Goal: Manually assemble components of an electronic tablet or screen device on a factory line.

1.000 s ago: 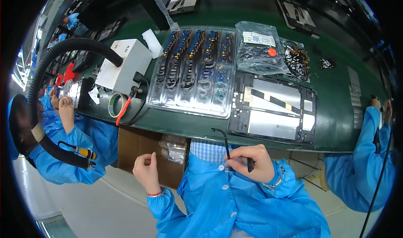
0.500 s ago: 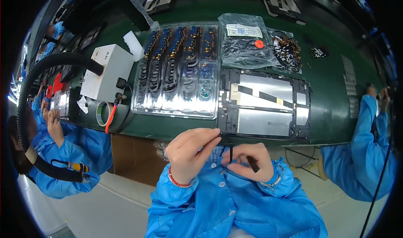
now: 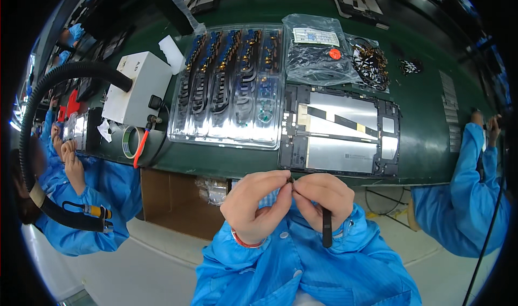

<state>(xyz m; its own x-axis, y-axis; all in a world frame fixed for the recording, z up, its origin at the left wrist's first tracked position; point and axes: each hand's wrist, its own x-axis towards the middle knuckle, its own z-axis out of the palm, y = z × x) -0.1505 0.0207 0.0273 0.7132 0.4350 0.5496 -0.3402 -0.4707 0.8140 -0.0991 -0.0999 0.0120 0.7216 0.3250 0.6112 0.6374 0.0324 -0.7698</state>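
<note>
My left hand [image 3: 253,206] and my right hand [image 3: 324,195] meet at the fingertips in front of the table's near edge. Both pinch a small dark part [image 3: 291,180], mostly hidden by the fingers. Out of my right hand's curled fingers a flat black stick-like tool [image 3: 327,231] points downward. Just beyond my hands an opened tablet-like device [image 3: 342,156] with a black frame and silver panels lies flat. Left of it is a clear plastic tray [image 3: 226,138] with rows of dark flex cables and small blue boards.
Behind the device are a clear bag [image 3: 315,66] and a heap of cables [image 3: 371,66]. Small screws [image 3: 411,67] lie farther right. On the left stand a white box [image 3: 137,90] with a black hose and a tape roll [image 3: 131,142]. Co-workers sit at both sides; a cardboard box [image 3: 178,203] is below.
My right hand has risen to meet my left fingertips. The black strip that hung from my left hand no longer shows, and the tool in my right hand now points down.
</note>
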